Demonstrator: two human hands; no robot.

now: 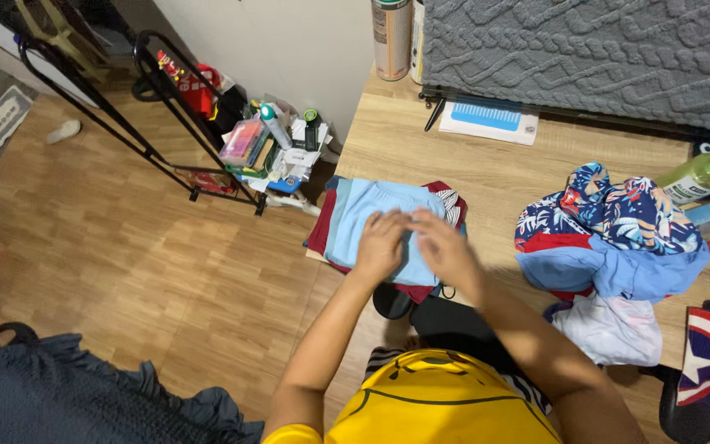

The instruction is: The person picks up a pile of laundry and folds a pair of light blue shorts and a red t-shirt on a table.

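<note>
The left hand lies flat on a light blue cloth, its fingers together and pressing down. The right hand is also on the cloth, just beside the left; it is blurred, so one cannot tell how its fingers are. The cloth is folded on top of a stack at the edge of the wooden table. A pile of clothes lies to the right, well apart.
</note>
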